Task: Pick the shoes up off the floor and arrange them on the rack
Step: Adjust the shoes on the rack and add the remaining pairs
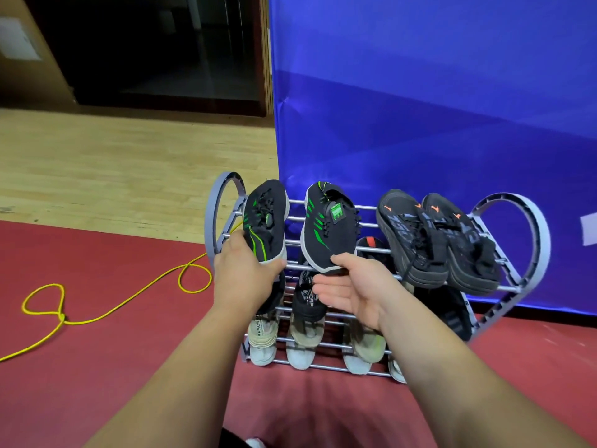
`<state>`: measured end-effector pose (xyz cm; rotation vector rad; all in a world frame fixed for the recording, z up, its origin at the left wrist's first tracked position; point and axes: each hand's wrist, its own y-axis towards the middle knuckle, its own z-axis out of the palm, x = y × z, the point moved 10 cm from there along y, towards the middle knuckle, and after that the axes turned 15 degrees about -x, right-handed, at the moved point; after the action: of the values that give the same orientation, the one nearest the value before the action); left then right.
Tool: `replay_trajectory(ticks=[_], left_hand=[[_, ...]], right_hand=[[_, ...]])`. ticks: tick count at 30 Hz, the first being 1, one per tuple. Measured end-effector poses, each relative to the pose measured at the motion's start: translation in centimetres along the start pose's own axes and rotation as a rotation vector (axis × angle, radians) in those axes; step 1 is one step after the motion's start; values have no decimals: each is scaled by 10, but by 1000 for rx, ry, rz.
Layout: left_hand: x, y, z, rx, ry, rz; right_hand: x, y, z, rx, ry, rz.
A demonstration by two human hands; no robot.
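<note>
Rack [210, 227]: grey, three barred tiers. Top tier: left green shoe [265, 218], right green shoe [326, 227], dark pair [436, 240], all leaned toes-down. Pale shoes [303, 333] set on bottom tier.

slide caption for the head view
Left hand and right hand steady black-and-green knit sneakers on top of the grey tube shoe rack

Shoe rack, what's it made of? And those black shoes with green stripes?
On the rack, the rails look like shiny metal tubes, since they glint silver; its curly side frames look like matte grey plastic, probably. The green-striped shoes seem knitted fabric, dull and textured, with smooth white rubbery soles.
</note>
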<state>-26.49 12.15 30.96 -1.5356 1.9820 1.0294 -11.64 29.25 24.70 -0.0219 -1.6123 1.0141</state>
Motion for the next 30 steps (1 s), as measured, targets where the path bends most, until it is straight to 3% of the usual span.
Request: replay_trajectory(ticks=[7, 12, 16, 23, 30], left_hand=[[3, -4, -2, 2, -32, -9], [4, -2, 2, 38, 34, -22], [-14, -4, -5, -1, 92, 28], [-62, -18, -20, -16, -166, 174], [-59, -22, -8, 67, -477, -48]], right_hand=[[5, -1, -3, -63, 64, -63], [28, -5, -14, -158, -2, -282], [44, -14, -33, -216, 58, -352], [73, -39, -91, -397, 231, -404], [79, -52, -144, -442, 420, -353]])
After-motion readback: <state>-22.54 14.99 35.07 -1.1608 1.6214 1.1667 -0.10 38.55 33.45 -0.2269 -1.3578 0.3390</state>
